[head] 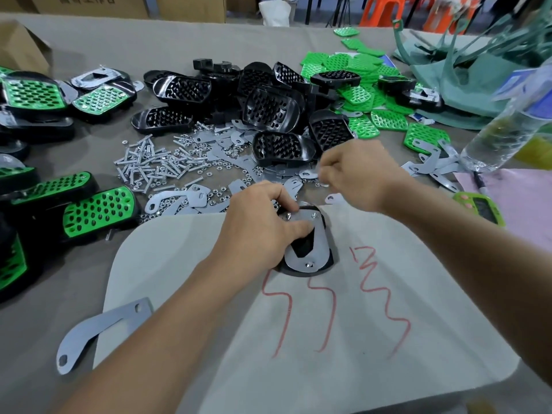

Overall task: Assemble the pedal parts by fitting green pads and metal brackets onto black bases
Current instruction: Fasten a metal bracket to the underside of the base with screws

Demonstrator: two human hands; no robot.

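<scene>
Grey cloth table point(89, 49) | cardboard boxes point(185, 7) | left hand point(257, 228) grips black base point(303, 248) | right hand point(358, 174) grip unclear

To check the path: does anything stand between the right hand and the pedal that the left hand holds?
Nothing visible blocks it. Only a flat loose bracket lies between the right hand and the pedal, whose left side the left hand grips.

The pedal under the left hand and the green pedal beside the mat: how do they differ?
The held pedal shows a metal bracket; the green pedal a green pad. The held pedal lies on the mat under the left hand; the green pedal, untouched, on grey cloth. Both have black bases.
</scene>
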